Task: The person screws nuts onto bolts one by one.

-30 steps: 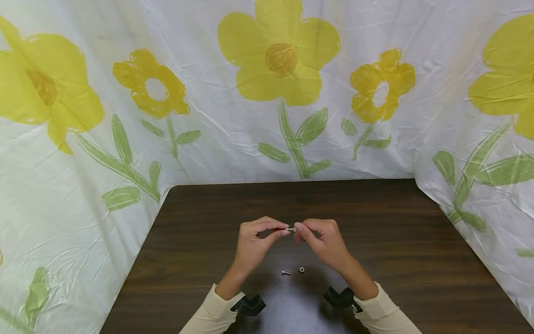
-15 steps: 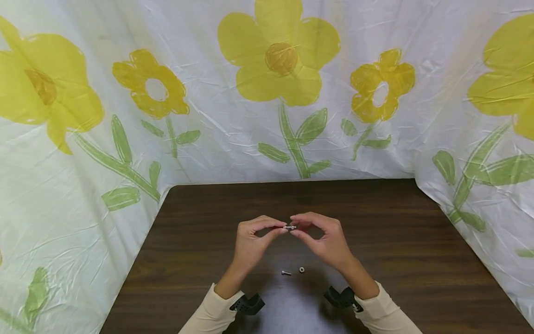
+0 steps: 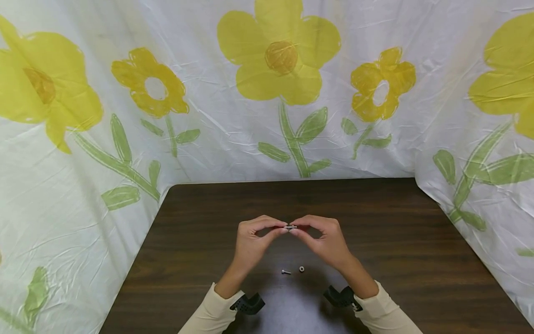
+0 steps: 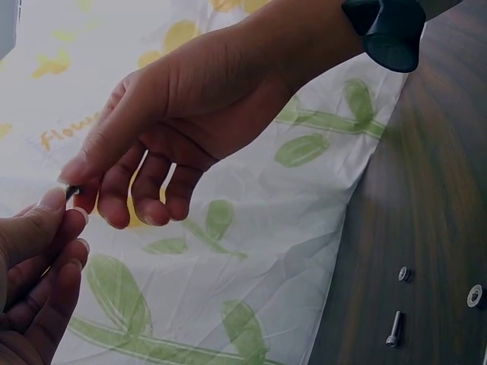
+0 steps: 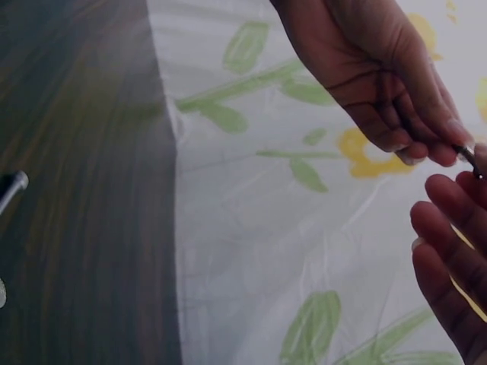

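Both hands meet above the table, pinching a small silver bolt (image 3: pixel 290 227) between them. Its left end lies between the thumb and fingertips of my left hand (image 3: pixel 250 239). My right hand (image 3: pixel 327 239) has thumb and fingertips at the right end, where a wider piece shows; I cannot tell whether that is a nut. In the left wrist view, my right hand (image 4: pixel 190 99) reaches in from the upper right to meet my left hand (image 4: pixel 34 266), its other fingers loosely bent. The right wrist view has the bolt (image 5: pixel 467 155) dark and mostly covered by fingertips.
Nearer my body, a second bolt (image 3: pixel 286 272) and a nut (image 3: pixel 301 269) lie on the dark wooden table (image 3: pixel 200 260). A larger ring-shaped piece (image 4: pixel 476 295) appears in the left wrist view. A white flowered cloth (image 3: pixel 233 139) hangs around the table's back and sides.
The right fingers have spread slightly from around the bolt's end, uncovering it, then closed in on it again. The left hand and the pieces on the table stay nearly still.
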The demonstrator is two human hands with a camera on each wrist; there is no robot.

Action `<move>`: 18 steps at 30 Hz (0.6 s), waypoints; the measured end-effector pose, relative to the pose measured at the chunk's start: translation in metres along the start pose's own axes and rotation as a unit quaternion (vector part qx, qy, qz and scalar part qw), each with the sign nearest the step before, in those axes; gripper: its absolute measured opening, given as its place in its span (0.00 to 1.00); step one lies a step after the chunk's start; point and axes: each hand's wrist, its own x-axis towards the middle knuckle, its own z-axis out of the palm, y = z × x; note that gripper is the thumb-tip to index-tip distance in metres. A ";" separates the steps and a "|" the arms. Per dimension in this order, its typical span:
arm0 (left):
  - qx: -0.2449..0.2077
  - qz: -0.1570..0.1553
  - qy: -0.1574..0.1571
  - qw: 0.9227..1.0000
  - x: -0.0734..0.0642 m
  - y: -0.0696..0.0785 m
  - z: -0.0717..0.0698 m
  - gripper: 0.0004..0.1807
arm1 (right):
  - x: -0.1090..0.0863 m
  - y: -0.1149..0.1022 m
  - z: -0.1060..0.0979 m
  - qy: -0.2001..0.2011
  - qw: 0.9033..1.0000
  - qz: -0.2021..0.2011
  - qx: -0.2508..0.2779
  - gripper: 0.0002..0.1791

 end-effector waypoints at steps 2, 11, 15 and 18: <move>0.001 -0.001 -0.002 1.000 0.000 0.000 0.000 0.08 | -0.001 0.000 0.000 -0.006 1.000 0.015 -0.006 0.14; 0.003 0.004 -0.008 1.000 0.000 0.001 0.002 0.08 | -0.001 -0.001 0.000 -0.018 0.999 0.049 -0.004 0.14; 0.000 0.006 -0.008 1.000 0.000 0.000 0.002 0.08 | -0.002 -0.002 0.000 -0.012 0.998 0.054 -0.018 0.16; 0.003 0.004 -0.003 1.000 -0.001 -0.001 0.002 0.08 | -0.001 -0.005 0.000 -0.010 0.998 0.060 -0.019 0.15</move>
